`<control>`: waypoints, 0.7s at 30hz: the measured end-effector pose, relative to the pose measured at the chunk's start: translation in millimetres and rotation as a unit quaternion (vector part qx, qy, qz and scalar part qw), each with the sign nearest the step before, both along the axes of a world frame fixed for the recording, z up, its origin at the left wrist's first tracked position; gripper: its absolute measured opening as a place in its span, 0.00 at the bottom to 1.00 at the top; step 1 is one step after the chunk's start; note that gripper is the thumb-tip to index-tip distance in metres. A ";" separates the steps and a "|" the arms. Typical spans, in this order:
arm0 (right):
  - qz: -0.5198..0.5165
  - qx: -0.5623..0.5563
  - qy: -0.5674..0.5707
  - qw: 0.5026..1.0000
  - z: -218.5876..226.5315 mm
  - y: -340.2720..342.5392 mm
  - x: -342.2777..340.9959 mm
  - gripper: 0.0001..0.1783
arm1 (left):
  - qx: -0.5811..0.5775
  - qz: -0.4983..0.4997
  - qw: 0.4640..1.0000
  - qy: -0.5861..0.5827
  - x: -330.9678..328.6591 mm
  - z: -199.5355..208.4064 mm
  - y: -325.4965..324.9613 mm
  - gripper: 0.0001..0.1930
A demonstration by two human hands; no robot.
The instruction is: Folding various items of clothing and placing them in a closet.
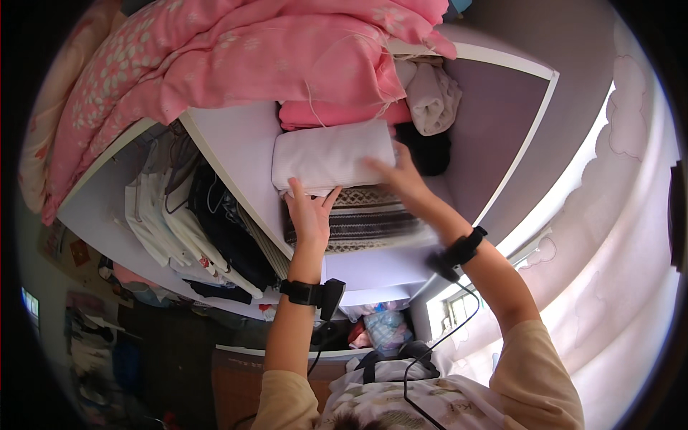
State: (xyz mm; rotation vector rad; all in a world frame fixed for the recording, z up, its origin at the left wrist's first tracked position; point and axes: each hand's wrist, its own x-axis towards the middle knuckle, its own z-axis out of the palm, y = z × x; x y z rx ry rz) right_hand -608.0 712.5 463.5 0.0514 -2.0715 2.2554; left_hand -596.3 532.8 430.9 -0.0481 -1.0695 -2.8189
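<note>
Beyond the shirt [451, 403], left fingers [295, 188] spread against the compartment's [491, 122] folded white cloth [330, 149], the right fingers [381, 169] too blurred to tell.

The shelf [369, 269] is pale lilac, with a bare strip along its front and a wall [502, 118] on the right. A folded patterned cloth [365, 223], banded dark and pale, lies on it; black cloth [432, 152] sits farther back, its underside hidden.
</note>
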 end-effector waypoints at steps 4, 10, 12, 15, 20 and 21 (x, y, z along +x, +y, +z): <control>-0.010 0.060 0.073 0.995 -17.6 -5.7 -5.1 0.49 | -0.009 0.023 1.000 -0.020 -1.4 2.2 3.0 0.28; 0.031 -0.089 -0.007 0.996 -15.6 -4.0 -1.7 0.48 | 0.047 -0.046 0.997 -0.051 -3.4 3.4 -15.9 0.32; 0.060 -0.124 -0.011 0.990 -11.3 3.3 -3.7 0.47 | 0.081 -0.084 0.991 -0.059 -1.9 10.7 -16.0 0.35; 0.094 -0.147 -0.065 0.982 -2.0 6.0 0.8 0.43 | 0.084 -0.083 0.990 -0.071 -3.4 15.3 -12.7 0.37; 0.012 -0.092 0.000 0.996 -13.6 0.5 38.6 0.35 | 0.006 -0.039 0.999 0.029 -18.9 -14.7 -15.8 0.30; -0.084 -0.078 0.017 0.993 -21.0 -6.5 57.6 0.30 | 0.005 -0.043 0.999 0.031 -10.5 -10.0 -11.4 0.30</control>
